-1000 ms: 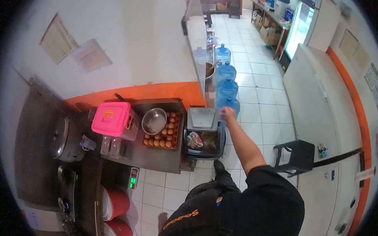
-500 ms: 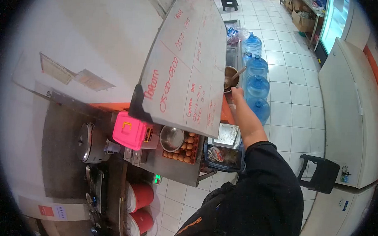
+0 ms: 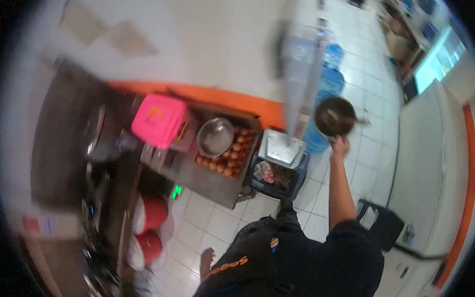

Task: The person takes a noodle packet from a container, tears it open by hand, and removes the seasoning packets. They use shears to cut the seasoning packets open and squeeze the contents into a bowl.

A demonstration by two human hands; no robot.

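Right now you're mid-carry: your right hand (image 3: 341,147) is clamped on the near rim of a dark bowl (image 3: 334,117) w/ a utensil handle (image 3: 360,122) poking out to the right, held up at arm's length over the tiled floor (image 3: 352,168), beside the blue water jugs (image 3: 331,78). Left hand isn't in view, so can't tell its state. Next move, as I judge it, calls for keeping the bowl level and the grip firm while you bring it over to the desk (image 3: 215,182); the contents look dark and could slosh, and a free spot has to be found first.

Counts, big to small: 1 desk; 1 white chest unit (image 3: 431,155) on the right; approx. 3 water jugs, blurred, maybe more hidden; 1 black stool (image 3: 381,224); 2 red buckets (image 3: 154,213) under the desk; 1 dark pot (image 3: 99,136) at left; 1 pink box (image 3: 160,119); 1 blue bin (image 3: 278,178) w/ 1 steel tray (image 3: 282,148) on it; 1 steel bowl (image 3: 215,137) sitting on 1 egg tray (image 3: 229,161); eggs too blurred to count.
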